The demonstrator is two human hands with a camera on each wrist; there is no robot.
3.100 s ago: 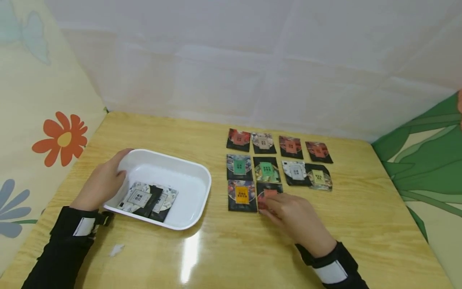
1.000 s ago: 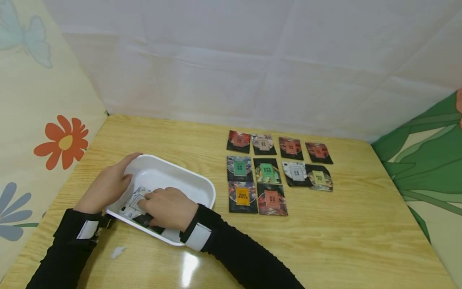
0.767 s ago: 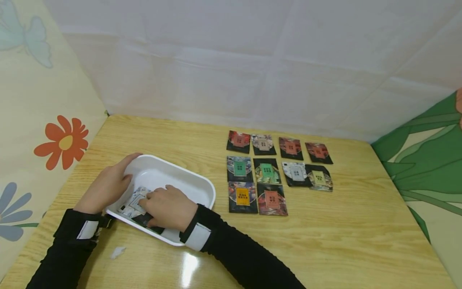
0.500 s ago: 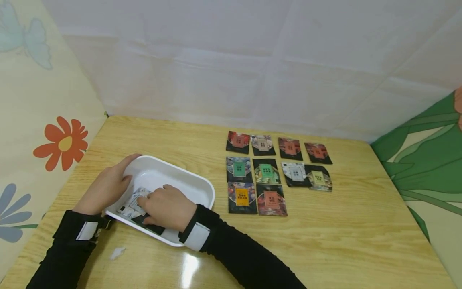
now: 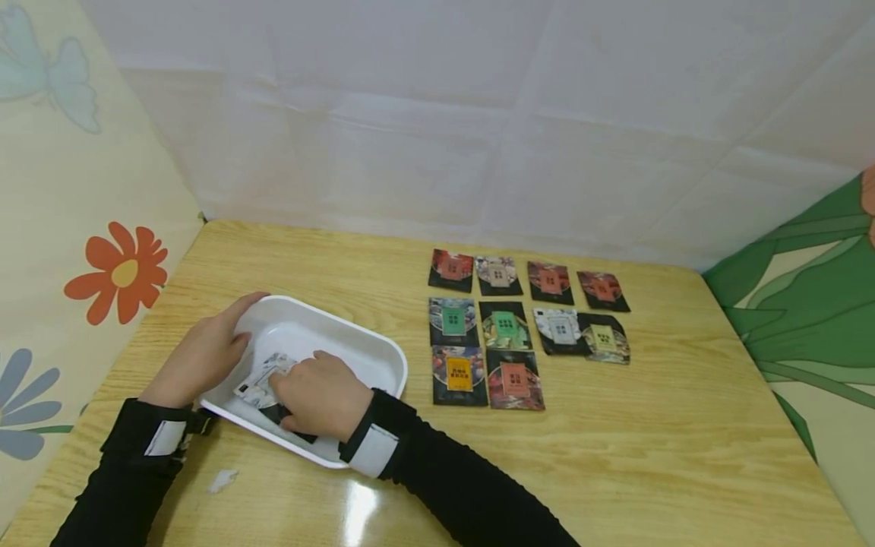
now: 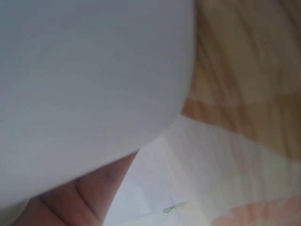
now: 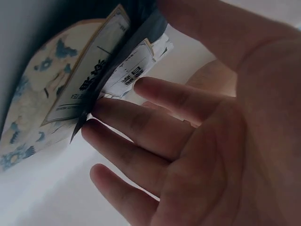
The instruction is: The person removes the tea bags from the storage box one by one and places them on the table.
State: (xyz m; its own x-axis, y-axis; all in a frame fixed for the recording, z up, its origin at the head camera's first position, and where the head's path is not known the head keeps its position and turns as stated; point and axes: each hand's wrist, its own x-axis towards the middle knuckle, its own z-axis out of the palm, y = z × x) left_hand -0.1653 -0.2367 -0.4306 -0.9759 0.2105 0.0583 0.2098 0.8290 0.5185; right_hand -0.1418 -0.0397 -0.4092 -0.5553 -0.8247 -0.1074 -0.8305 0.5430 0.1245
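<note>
My left hand (image 5: 205,355) grips the left end of a white plastic tray (image 5: 358,342), thumb over the rim. In the left wrist view the tray's wall (image 6: 94,84) hides most of the fingers. My right hand (image 5: 324,395) is inside the tray over two black-and-white printed sachets. The upper sachet (image 5: 258,386) overlaps the other, which the hand largely covers. Seen from the right wrist, the fingers are fairly straight and spread, fingertips touching the edge of the near sachet (image 7: 70,84); the thumb meets its dark end. The second sachet (image 7: 129,70) lies behind it.
Several sachets lie in rows on the wooden table (image 5: 649,425) right of the tray, among them an orange-labelled sachet (image 5: 459,376) and a red-labelled sachet (image 5: 516,380) in the nearest row. A white scrap (image 5: 222,480) lies before the tray. A white sheet (image 5: 437,137) hangs behind.
The right hand has left the red-labelled sachet on the table and moved left into the tray. Over the last half second the upper sachet shifts slightly right. The left hand stays on the tray.
</note>
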